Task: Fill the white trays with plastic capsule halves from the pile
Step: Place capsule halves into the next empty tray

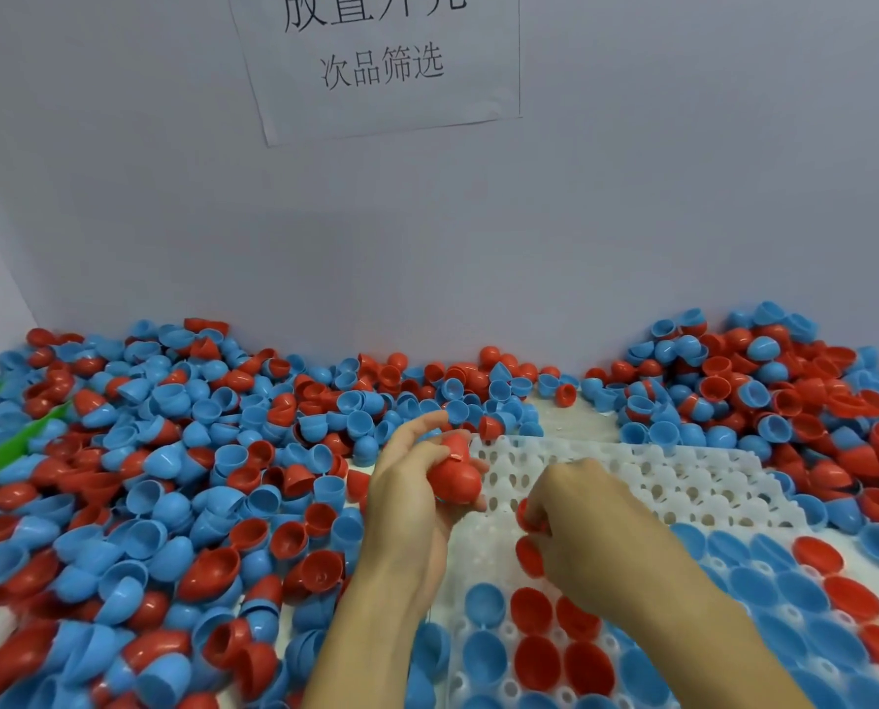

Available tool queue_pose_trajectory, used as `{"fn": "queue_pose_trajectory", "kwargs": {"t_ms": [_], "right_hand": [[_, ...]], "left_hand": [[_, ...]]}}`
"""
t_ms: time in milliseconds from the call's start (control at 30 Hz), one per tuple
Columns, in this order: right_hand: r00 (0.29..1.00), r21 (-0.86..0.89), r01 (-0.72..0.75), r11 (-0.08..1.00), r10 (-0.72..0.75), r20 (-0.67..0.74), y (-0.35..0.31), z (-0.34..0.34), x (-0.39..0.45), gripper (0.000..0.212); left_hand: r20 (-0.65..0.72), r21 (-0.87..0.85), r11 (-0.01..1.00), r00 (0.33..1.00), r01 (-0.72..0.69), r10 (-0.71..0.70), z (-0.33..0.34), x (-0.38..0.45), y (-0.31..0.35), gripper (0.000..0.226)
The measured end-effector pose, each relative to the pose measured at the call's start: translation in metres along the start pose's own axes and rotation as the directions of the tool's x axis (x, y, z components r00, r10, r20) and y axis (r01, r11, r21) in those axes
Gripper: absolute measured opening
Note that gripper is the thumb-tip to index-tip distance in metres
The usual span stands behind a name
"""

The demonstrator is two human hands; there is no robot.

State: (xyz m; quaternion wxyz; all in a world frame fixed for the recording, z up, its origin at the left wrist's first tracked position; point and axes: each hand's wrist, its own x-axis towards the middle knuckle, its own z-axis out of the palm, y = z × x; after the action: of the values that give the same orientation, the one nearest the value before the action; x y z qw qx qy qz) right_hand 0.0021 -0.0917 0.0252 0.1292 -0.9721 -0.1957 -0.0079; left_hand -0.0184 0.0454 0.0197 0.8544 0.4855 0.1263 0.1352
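A white tray [683, 483] with round sockets lies at the centre right. Its near rows hold blue and red capsule halves [534, 611], dome up; its far rows are bare. My left hand [406, 498] hovers at the tray's left edge and grips a stack of nested red capsule halves [455, 475]. My right hand [575, 524] is over the tray's middle, knuckles up, pinching a red capsule half [528, 516] just above the sockets. A big pile of loose red and blue halves [171, 478] covers the table on the left and along the back.
More loose halves [785, 391] are heaped at the back right, beside the tray. A grey wall with a printed paper sign [381, 64] stands right behind the pile. A green object [12, 447] pokes out of the pile at the far left.
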Motion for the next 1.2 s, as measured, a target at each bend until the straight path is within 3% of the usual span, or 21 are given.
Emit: {"fn": "queue_pose_trajectory", "kwargs": {"t_ms": [67, 200, 267, 333, 433, 533, 700, 933, 1067, 1200], "right_hand": [[1.0, -0.084, 0.008, 0.996, -0.007, 0.02, -0.006, 0.007, -0.003, 0.033], [1.0, -0.141, 0.013, 0.99, -0.009, 0.026, -0.01, 0.009, -0.005, 0.036], [0.999, -0.114, 0.016, 0.993, -0.01, 0.052, -0.006, 0.008, -0.005, 0.029], [0.998, -0.07, 0.014, 0.997, -0.009, 0.066, -0.001, 0.003, -0.002, 0.007], [0.995, 0.159, 0.079, 0.984, -0.069, -0.068, 0.007, -0.007, 0.003, 0.019], [0.968, 0.49, 0.207, 0.847, -0.105, -0.228, 0.0, -0.018, 0.001, 0.029], [0.948, 0.567, 0.23, 0.791, -0.05, -0.314, -0.007, -0.01, 0.005, 0.018], [0.963, 0.741, 0.201, 0.641, 0.007, -0.268, 0.011, -0.021, 0.007, 0.007], [0.959, 0.77, 0.184, 0.612, 0.061, -0.277, 0.022, -0.026, 0.007, 0.01], [0.96, 0.754, 0.163, 0.637, 0.076, -0.271, 0.025, -0.026, 0.008, 0.012]], "left_hand": [[0.041, -0.065, 0.998, 0.999, 0.005, -0.002, 0.0, 0.0, 0.002, 0.029], [0.108, -0.095, 0.995, 0.994, 0.0, 0.011, 0.0, -0.001, 0.003, 0.028], [0.116, -0.089, 0.996, 0.993, -0.005, 0.015, -0.001, -0.001, 0.003, 0.028], [0.108, -0.081, 0.997, 0.994, -0.017, 0.025, -0.001, 0.0, 0.001, 0.027], [0.082, -0.019, 0.998, 0.994, -0.065, 0.066, -0.002, 0.002, -0.003, 0.025], [0.071, 0.053, 0.994, 0.993, -0.096, 0.092, 0.0, 0.003, -0.007, 0.024], [0.143, 0.052, 0.994, 0.986, -0.092, 0.083, 0.001, 0.002, -0.009, 0.024], [0.221, -0.09, 0.996, 0.974, -0.029, 0.049, -0.002, 0.003, -0.006, 0.039], [0.137, 0.069, 0.995, 0.988, -0.076, 0.066, -0.004, 0.006, -0.006, 0.024], [-0.013, 0.292, 0.94, 0.982, -0.177, 0.189, -0.012, 0.011, -0.007, 0.018]]}}
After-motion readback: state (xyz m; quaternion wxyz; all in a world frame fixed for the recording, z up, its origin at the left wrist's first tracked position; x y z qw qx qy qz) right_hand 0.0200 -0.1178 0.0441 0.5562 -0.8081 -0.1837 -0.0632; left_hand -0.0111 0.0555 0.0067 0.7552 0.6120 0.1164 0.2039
